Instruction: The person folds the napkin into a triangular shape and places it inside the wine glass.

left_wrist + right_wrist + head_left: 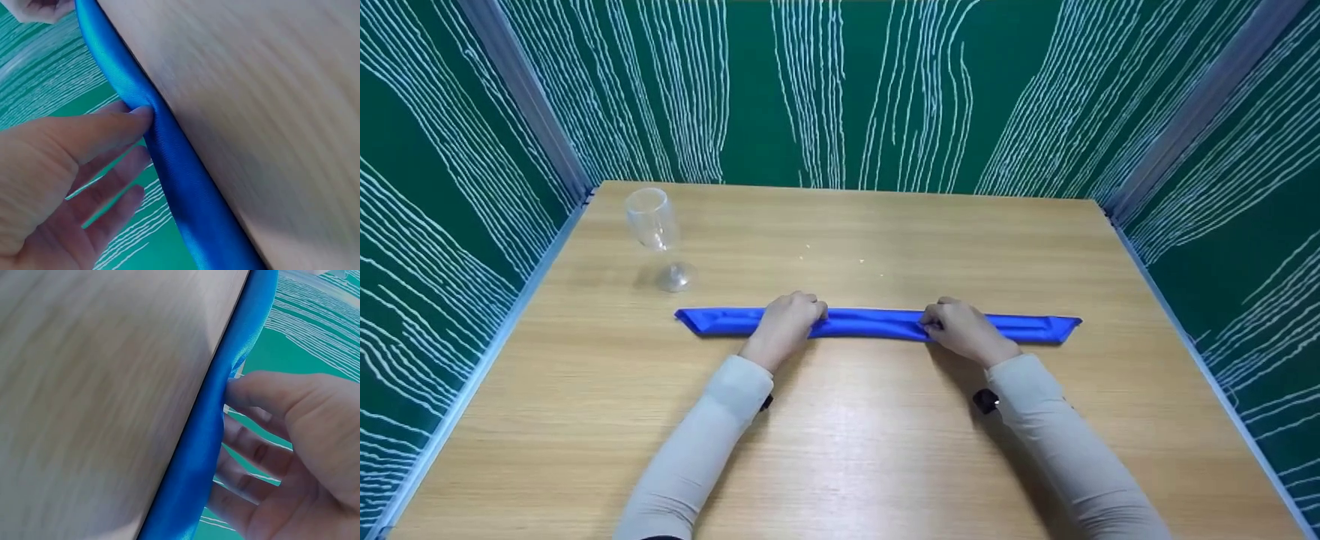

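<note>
A shiny blue cloth [874, 324], folded into a long narrow strip with slanted ends, lies crosswise on the table. My left hand [786, 326] pinches it left of its middle; in the left wrist view the thumb [121, 125] presses the near face of the cloth [183, 174] while other fingers sit behind. Right of the middle, my right hand [962, 328] pinches the same strip. The right wrist view has the thumb [256, 391] at the edge of the cloth [194, 444], with the fingers spread beyond it.
A clear stemmed glass [654, 225] stands upright behind the cloth's left end. Several tiny pale specks lie on the wooden table [855, 450] beyond the strip. Green walls [877, 90] with white wavy lines enclose the back and sides.
</note>
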Available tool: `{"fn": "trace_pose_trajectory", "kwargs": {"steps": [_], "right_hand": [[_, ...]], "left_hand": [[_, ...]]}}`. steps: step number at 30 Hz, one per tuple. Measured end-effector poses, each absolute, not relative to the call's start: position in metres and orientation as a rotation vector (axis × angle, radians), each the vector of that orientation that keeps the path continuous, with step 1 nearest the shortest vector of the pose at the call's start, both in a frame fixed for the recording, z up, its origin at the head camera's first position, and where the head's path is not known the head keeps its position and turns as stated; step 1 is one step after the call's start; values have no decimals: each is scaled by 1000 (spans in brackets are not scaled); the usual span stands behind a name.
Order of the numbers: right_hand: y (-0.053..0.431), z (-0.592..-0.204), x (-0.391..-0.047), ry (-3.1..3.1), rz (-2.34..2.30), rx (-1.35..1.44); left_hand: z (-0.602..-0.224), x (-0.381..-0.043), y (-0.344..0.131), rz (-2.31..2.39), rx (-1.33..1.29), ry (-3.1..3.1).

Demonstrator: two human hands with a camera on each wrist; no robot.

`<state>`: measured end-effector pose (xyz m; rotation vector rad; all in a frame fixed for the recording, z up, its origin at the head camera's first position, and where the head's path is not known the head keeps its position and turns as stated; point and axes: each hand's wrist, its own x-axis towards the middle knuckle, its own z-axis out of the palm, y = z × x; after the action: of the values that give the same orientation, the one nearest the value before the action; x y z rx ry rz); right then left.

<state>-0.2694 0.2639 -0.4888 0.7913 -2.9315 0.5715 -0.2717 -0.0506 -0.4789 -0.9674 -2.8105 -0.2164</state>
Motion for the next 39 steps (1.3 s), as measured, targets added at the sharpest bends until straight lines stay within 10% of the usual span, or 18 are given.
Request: {"fn": "trace_pose_trajectory", "kwargs": {"steps": [39], "right_hand": [[258, -486, -260, -2948, 227, 865]], "left_hand": [[-482, -271, -56, -359, -932, -2969]]}}
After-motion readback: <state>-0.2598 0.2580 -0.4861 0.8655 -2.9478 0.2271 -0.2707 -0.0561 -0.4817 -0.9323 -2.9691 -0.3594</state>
